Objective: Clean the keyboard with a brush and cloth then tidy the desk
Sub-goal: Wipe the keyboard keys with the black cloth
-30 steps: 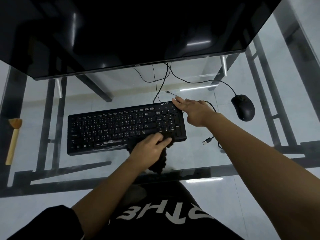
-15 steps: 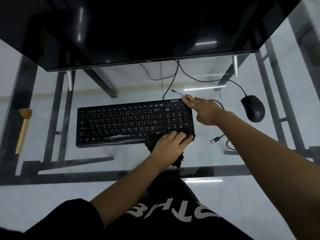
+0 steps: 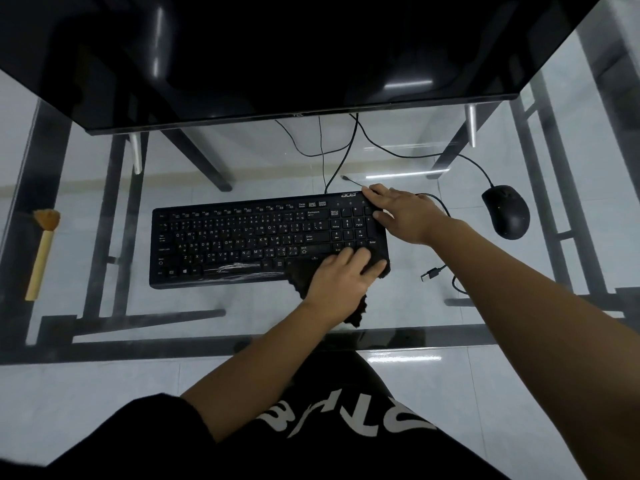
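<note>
A: On the glass worktop [image 3: 173, 317], centre: keyboard [image 3: 242, 240], dark cloth [image 3: 298, 273] over its near right corner.
B: Hands?
A: Left hand [image 3: 341, 275] presses the cloth, fingers nearly straight. Right hand [image 3: 403, 211] lies flat on the far right corner, fingers extended.
B: Brush?
A: Brush [image 3: 41, 251] far left, well apart; mouse [image 3: 506, 209] to the right.

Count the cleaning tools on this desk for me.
2. The brush lies on the glass left of the keyboard, untouched. The dark cloth is under the left hand at the keyboard's front right corner. The monitor could hide more.
</note>
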